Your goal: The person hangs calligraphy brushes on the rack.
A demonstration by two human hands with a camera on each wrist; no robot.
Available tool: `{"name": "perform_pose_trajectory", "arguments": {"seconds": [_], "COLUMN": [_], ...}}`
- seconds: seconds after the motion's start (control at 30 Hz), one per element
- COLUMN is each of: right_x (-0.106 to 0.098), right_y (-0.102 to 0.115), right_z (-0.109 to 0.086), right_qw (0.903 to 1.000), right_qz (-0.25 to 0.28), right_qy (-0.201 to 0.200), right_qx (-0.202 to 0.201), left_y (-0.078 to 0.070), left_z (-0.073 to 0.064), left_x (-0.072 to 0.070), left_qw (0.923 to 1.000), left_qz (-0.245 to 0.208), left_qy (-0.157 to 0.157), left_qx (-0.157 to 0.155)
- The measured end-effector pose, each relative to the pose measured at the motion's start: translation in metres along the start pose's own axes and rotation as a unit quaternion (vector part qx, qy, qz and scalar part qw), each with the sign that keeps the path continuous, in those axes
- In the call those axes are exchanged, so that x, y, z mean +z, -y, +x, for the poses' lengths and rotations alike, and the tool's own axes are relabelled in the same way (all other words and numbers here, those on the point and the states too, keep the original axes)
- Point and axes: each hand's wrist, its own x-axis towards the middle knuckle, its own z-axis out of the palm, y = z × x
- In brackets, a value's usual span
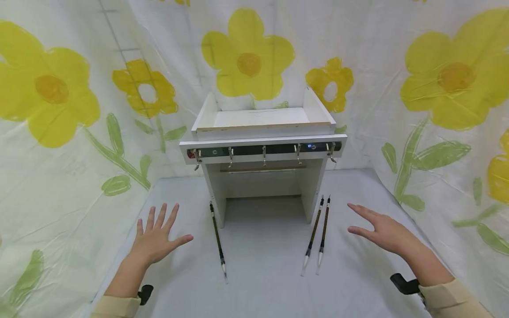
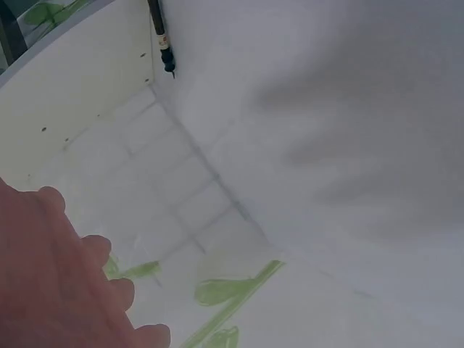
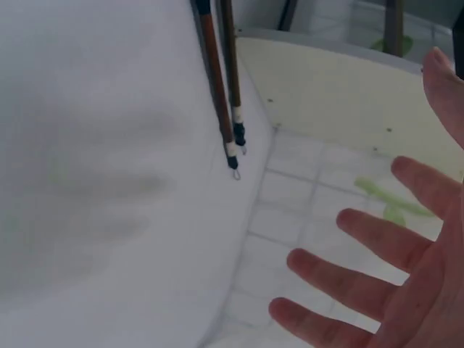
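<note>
My left hand (image 1: pixel 153 243) is held over the table's left side, fingers straight and spread, holding nothing. Nearest to it lies one calligraphy brush (image 1: pixel 217 238), its looped end pointing toward the rack and its capped white tip toward me. My right hand (image 1: pixel 387 232) hovers at the right with straight fingers and nothing in it. Beside it lie two more brushes, an inner brush (image 1: pixel 314 234) and an outer brush (image 1: pixel 324 232), side by side and apart. In the right wrist view the fingers (image 3: pixel 348 283) are spread, and both brushes' looped ends show.
A white wooden stand (image 1: pixel 262 132) is at the back, with a dark hook rail (image 1: pixel 246 151) bearing several metal hooks across its front. Behind and around it hangs a white curtain (image 1: pixel 358 26) with yellow flowers. A pale cloth (image 1: pixel 262 291) covers the table.
</note>
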Motion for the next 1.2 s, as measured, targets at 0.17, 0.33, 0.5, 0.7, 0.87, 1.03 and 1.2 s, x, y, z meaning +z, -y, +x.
{"name": "perform_pose_trajectory", "arguments": {"seconds": [0.17,0.33,0.5,0.7,0.87,1.03,1.2], "right_x": [0.001,0.004,0.007,0.012,0.018,0.024,0.026], "right_y": [0.001,0.000,-0.001,0.001,0.002,0.006,0.011], "right_z": [0.002,0.005,0.006,0.010,0.014,0.021,0.027], "right_qw": [0.9996,0.9994,0.9991,0.9978,0.9952,0.9935,0.9928], "right_qz": [0.020,0.031,0.037,0.056,0.088,0.104,0.111], "right_qy": [-0.016,-0.014,-0.019,-0.033,-0.044,-0.046,-0.045], "right_qx": [-0.010,-0.004,0.009,0.009,0.006,0.004,0.004], "left_y": [-0.008,-0.017,-0.022,-0.025,-0.027,-0.029,-0.031], "left_z": [0.006,0.011,0.018,0.023,0.026,0.029,0.036], "left_x": [0.001,-0.001,-0.001,0.002,0.003,0.002,0.001], "left_qw": [0.9997,0.9989,0.9957,0.9875,0.9760,0.9674,0.9566], "left_qz": [-0.020,-0.045,-0.088,-0.152,-0.210,-0.244,-0.281], "left_qy": [0.011,0.011,0.020,0.037,0.049,0.053,0.055], "left_qx": [0.000,0.002,0.017,0.023,0.033,0.041,0.053]}}
